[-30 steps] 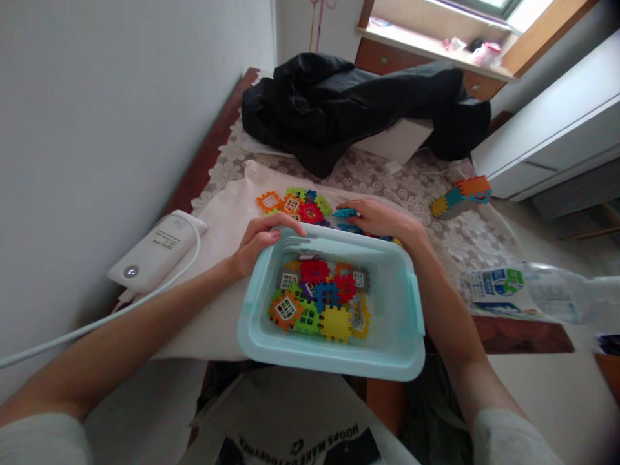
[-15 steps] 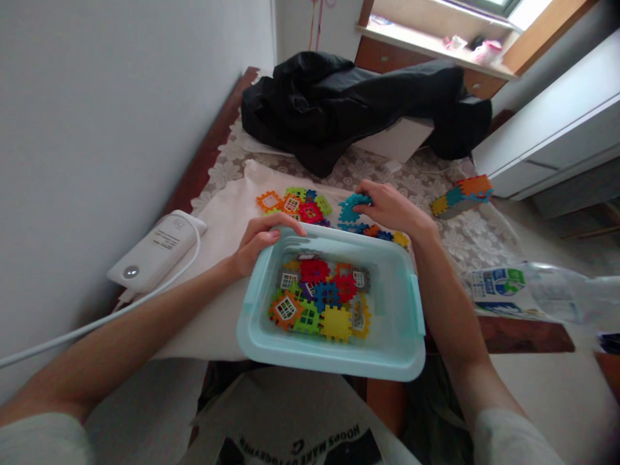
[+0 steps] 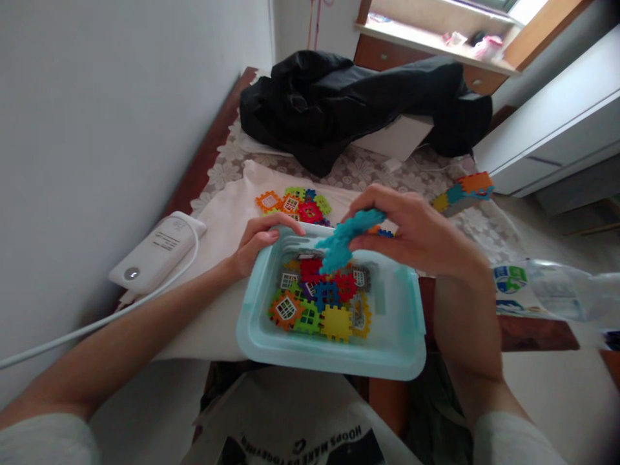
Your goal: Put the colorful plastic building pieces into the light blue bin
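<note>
My left hand grips the back left rim of a light-blue plastic bin, thumb and fingers closed over the edge. Inside the bin lie several toothed building blocks, among them a yellow block and an orange block with a white window. Over the bin's back part, my right hand pinches blue building blocks, held tilted in the air. Whether they are one piece or several joined is hard to tell. Behind the bin, a pile of coloured blocks rests on the pale cloth.
A joined orange, blue and yellow block shape stands at the table's right. A clear bottle lies at the right edge. A white power device with a cable is at left. A black jacket lies across the back.
My right hand has lifted the blue blocks off the cloth and brought them toward me, over the bin. My left hand has stayed on the rim.
</note>
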`<action>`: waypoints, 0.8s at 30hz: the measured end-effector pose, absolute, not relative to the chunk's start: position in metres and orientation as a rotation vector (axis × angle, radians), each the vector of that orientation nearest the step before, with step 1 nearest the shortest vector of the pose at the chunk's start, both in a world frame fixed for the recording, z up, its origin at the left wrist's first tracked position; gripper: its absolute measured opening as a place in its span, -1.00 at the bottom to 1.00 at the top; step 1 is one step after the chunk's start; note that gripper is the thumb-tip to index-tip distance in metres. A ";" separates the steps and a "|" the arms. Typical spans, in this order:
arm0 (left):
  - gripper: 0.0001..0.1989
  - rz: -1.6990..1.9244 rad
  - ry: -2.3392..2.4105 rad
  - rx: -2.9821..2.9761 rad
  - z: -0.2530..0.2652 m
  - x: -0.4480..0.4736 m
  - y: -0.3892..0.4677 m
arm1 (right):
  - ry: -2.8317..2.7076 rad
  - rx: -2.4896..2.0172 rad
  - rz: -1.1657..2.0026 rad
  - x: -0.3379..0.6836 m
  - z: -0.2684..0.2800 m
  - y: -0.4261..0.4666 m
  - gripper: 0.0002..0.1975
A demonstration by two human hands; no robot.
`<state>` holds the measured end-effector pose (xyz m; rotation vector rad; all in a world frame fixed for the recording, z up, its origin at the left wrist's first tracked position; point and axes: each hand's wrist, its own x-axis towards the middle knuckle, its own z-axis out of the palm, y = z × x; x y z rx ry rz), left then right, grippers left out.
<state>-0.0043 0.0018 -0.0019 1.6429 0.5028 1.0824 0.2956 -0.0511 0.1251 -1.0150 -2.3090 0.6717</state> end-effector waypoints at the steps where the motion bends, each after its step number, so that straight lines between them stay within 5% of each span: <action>1: -0.64 1.086 0.506 1.645 -0.001 -0.004 0.001 | -2.405 -1.010 0.712 0.288 0.121 -0.052 -0.75; 24: -0.66 1.091 0.585 1.610 0.003 -0.002 -0.001 | -2.536 -0.953 0.842 0.264 0.093 -0.039 -0.80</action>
